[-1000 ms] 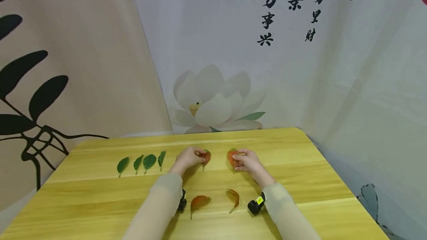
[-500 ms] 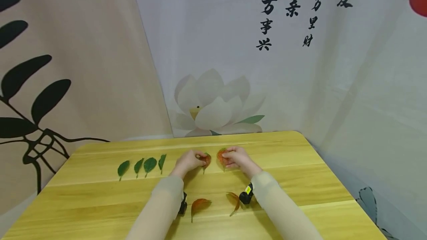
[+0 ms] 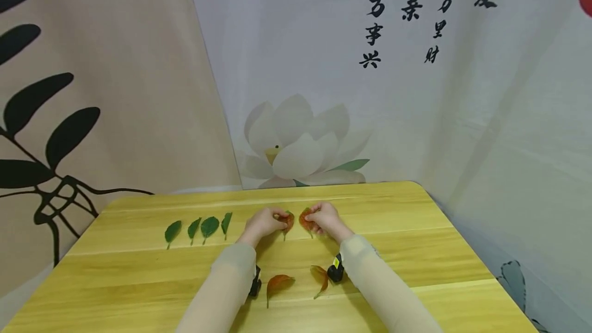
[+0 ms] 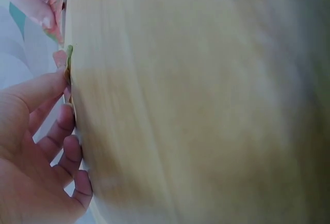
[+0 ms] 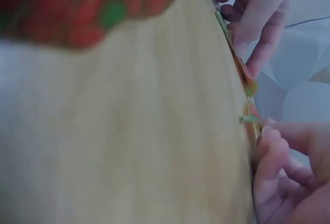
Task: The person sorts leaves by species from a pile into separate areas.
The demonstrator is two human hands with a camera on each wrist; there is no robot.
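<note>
Near the far side of the table, my left hand (image 3: 266, 224) pinches a red-orange leaf (image 3: 290, 221) at its left edge, between thumb and fingers. My right hand (image 3: 327, 220) pinches another reddish leaf (image 3: 304, 219) by its right side. The two leaves stand side by side with a narrow gap, stems pointing toward me. The left wrist view shows the left thumb and index finger on the leaf (image 4: 68, 62), low at the tabletop. In the right wrist view the right fingertips meet the edge of their leaf (image 5: 250, 126).
Several green leaves (image 3: 210, 226) lie in a row at the left on the wooden table (image 3: 139, 281). Two curled red-brown leaves, one left (image 3: 279, 282) and one right (image 3: 320, 277), lie nearer me between the forearms. A printed cloth (image 3: 305, 66) hangs behind the table.
My right hand has moved left with its red leaf, bringing it close beside the left one. The left hand has stayed in place on its leaf.
</note>
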